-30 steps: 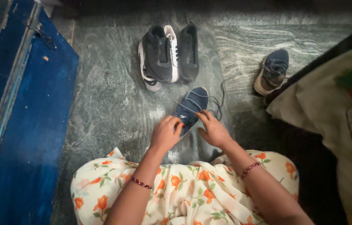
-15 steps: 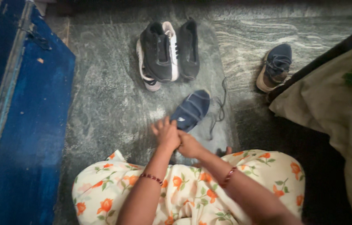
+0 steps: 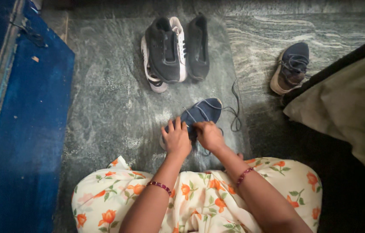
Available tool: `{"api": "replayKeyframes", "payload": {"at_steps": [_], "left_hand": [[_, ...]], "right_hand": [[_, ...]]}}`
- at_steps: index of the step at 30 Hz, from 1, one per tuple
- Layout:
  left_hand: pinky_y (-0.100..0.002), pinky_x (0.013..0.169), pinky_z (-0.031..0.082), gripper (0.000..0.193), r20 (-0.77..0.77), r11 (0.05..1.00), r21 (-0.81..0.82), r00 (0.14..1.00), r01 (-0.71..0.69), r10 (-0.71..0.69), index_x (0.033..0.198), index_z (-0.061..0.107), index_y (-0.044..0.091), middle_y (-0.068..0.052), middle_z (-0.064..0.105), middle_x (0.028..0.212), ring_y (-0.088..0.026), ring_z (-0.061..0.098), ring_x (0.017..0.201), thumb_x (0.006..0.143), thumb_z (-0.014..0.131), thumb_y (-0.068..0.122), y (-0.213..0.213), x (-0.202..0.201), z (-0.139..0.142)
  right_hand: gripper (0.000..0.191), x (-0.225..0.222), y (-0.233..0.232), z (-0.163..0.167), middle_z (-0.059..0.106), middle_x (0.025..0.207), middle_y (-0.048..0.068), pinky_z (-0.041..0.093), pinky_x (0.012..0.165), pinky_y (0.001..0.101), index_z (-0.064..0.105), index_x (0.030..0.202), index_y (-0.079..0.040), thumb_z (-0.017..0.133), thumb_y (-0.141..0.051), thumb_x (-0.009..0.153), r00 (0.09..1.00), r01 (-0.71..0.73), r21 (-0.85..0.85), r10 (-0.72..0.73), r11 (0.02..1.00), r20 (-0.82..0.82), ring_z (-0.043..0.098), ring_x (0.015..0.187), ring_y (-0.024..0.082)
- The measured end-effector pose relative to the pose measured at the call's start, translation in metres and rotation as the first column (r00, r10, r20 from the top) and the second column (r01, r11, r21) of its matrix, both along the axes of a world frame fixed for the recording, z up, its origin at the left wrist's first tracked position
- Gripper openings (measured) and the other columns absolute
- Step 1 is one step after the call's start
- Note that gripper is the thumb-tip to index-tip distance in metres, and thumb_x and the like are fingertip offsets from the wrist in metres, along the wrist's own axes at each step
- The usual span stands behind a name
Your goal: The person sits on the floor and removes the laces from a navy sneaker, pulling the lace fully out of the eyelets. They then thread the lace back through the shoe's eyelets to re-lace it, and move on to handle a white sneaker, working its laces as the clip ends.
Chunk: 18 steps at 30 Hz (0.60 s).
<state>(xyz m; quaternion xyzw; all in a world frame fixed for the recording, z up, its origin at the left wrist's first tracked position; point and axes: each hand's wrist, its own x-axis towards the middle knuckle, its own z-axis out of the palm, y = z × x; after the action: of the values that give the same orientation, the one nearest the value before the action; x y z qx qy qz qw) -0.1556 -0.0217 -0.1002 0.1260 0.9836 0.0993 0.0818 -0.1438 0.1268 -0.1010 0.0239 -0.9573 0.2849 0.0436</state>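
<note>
A dark blue sneaker (image 3: 202, 113) lies on the grey stone floor just in front of my knees, its toe pointing up and right, its laces (image 3: 234, 116) trailing loose to the right. My left hand (image 3: 176, 139) rests on the heel end of the shoe, fingers spread over it. My right hand (image 3: 209, 135) is closed on the shoe's opening beside the left hand, seemingly pinching the lace or tongue. Both wrists wear beaded bracelets. My lap is covered by cream cloth with orange flowers.
Black shoes (image 3: 176, 49) with white soles stand together at the top centre. The matching blue sneaker (image 3: 291, 67) lies at the upper right by a beige cloth (image 3: 346, 112). A blue painted door or panel (image 3: 18, 125) fills the left side.
Both hands have drawn together toward the heel end of the blue sneaker; a second ago they were spread on either side of it. The shoe has shifted slightly toward me.
</note>
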Motion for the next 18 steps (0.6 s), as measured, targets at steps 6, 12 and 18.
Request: {"api": "replayKeyframes", "payload": {"at_steps": [6,12,18], "left_hand": [[-0.062,0.113,0.028,0.068,-0.043,1.000,-0.005,0.999,0.014,-0.014,0.141,0.056,0.011,-0.008,0.039,0.156,-0.034,0.034,0.143,0.077,0.078,0.019,0.000,-0.002,-0.009],[-0.065,0.113,0.021,0.063,-0.040,1.000,-0.003,0.999,-0.014,0.014,0.133,0.063,0.021,-0.008,0.040,0.154,-0.039,0.030,0.145,0.072,0.079,0.019,-0.005,-0.008,-0.019],[-0.071,0.117,0.015,0.042,-0.347,0.997,0.019,0.935,-0.069,0.071,0.121,0.072,0.023,-0.011,0.049,0.150,-0.043,0.027,0.150,0.081,0.074,0.012,-0.018,-0.008,-0.033]], "right_hand": [[0.026,0.003,0.003,0.032,0.076,0.095,0.016,0.058,0.084,0.0434,0.079,0.105,-0.016,0.063,-0.012,0.084,0.922,-0.221,-0.047,0.224,0.974,0.317,0.073,0.091,0.035],[0.028,0.026,0.063,0.098,0.079,0.102,0.008,0.062,0.076,0.0433,0.077,0.108,-0.017,0.063,-0.013,0.084,0.773,-0.177,-0.048,0.169,0.983,0.612,0.078,0.081,0.032],[0.029,0.035,0.140,0.087,0.076,0.104,0.019,0.058,0.086,0.0426,0.082,0.109,-0.016,0.064,-0.013,0.086,0.961,0.078,0.191,-0.125,0.979,0.246,0.074,0.095,0.036]]}}
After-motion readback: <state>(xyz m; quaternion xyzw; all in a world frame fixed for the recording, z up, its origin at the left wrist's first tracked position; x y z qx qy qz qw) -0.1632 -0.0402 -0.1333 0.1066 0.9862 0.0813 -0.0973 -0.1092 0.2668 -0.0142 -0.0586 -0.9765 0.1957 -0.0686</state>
